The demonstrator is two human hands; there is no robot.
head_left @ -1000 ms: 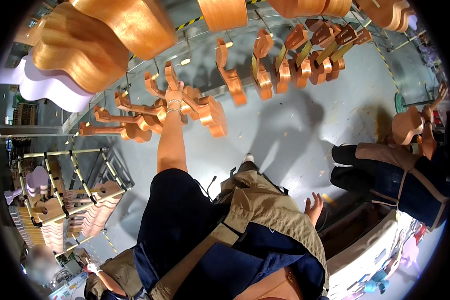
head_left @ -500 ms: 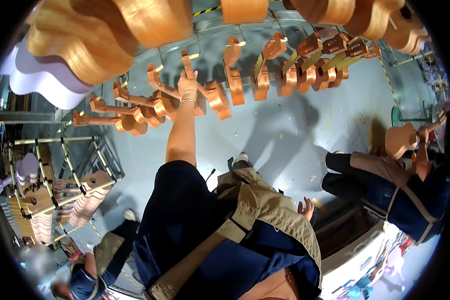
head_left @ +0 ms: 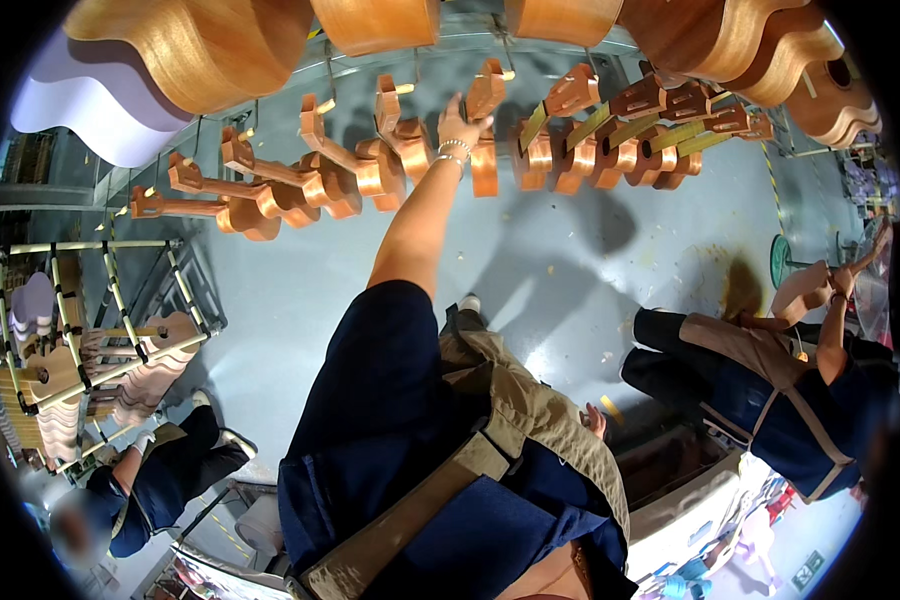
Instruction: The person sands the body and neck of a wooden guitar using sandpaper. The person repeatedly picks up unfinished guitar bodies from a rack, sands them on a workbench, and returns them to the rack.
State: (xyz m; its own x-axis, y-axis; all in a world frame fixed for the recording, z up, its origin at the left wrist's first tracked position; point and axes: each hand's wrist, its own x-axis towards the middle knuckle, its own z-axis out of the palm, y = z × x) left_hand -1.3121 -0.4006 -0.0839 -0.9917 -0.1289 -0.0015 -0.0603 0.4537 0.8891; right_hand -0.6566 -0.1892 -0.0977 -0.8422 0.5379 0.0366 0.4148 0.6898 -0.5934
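left hand (head_left: 459, 132) is touching one guitar (head_left: 484, 168); five guitars (head_left: 332, 189) are hanging left
can't tell if left or right hand (head_left: 597, 421) is gripping

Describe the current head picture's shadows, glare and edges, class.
Head view: soft dark shadows on the grey painted floor; head view: white glare on that floor near the tan cloth apron; head view: sheen on orange-brown wooden instrument bodies, a curved black fisheye border.

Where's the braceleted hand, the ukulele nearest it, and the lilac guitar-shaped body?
Left hand (head_left: 458, 130): head view, on its back.
Ukulele (head_left: 484, 173): head view, on its body.
Lilac guitar-shaped body (head_left: 82, 100): head view, on its broad face.
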